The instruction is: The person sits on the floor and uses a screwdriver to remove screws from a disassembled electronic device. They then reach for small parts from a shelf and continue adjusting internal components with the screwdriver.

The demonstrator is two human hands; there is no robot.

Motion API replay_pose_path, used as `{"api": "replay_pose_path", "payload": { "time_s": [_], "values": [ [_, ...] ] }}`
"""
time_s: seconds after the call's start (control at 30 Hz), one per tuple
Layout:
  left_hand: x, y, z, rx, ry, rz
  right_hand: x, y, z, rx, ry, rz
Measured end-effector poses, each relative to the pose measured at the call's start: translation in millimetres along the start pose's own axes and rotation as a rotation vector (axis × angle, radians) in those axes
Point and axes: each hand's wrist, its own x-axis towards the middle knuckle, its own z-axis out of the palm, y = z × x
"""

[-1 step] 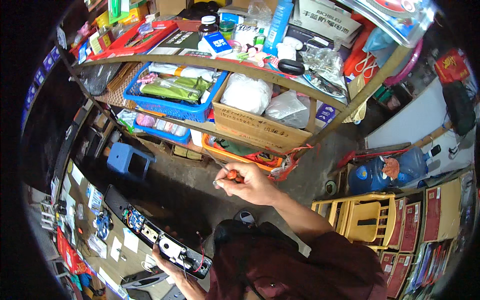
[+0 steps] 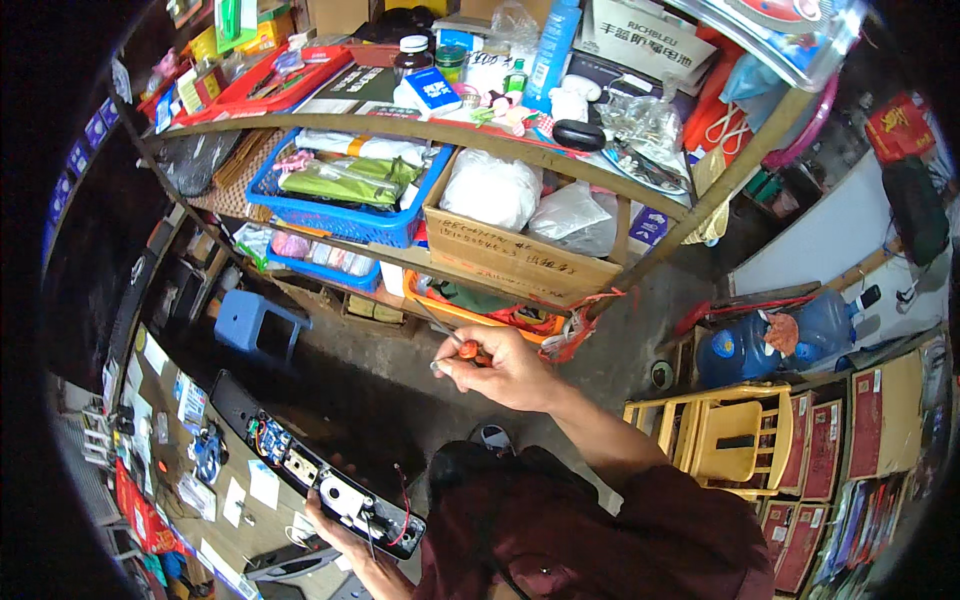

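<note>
My left hand (image 2: 340,528) is closed around the edge of a long black device housing (image 2: 236,402), tilted above the worktable. Its open inside shows a blue circuit board (image 2: 268,436), white plates (image 2: 345,497) and a thin red wire (image 2: 406,500) sticking out near the lower end. Away from it, in front of the shelves, my right hand (image 2: 512,372) holds a screwdriver (image 2: 468,349) with a red-orange handle, its thin shaft pointing up and left. A tiny pale piece (image 2: 437,367) shows at my fingertips; I cannot tell what it is.
The worktable (image 2: 215,535) at left carries papers and small parts. Ahead stand shelves with a blue basket (image 2: 400,230), a cardboard box (image 2: 520,262) and an orange basket (image 2: 440,305). A blue stool (image 2: 250,320) sits below; a yellow wooden chair (image 2: 730,440) and water jugs (image 2: 735,352) are at right.
My right hand with the screwdriver has shifted very slightly to the right. The left hand keeps its hold on the device housing.
</note>
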Motion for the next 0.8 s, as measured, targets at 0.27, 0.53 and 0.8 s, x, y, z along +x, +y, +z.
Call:
{"api": "replay_pose_path", "payload": {
  "time_s": [0.27, 0.53, 0.8],
  "values": [
    [8, 2, -1, -0.005, 0.042, -0.084, 3, -109, -100, -0.649, 0.694, -0.583],
    [10, -8, -1, -0.067, -0.011, -0.09, 83, -176, -251, -1.318, 1.28, -0.156],
    [12, -9, -11, -0.069, 0.02, -0.097, 85, -170, -280, -0.663, 1.159, -0.092]
  ]
}}
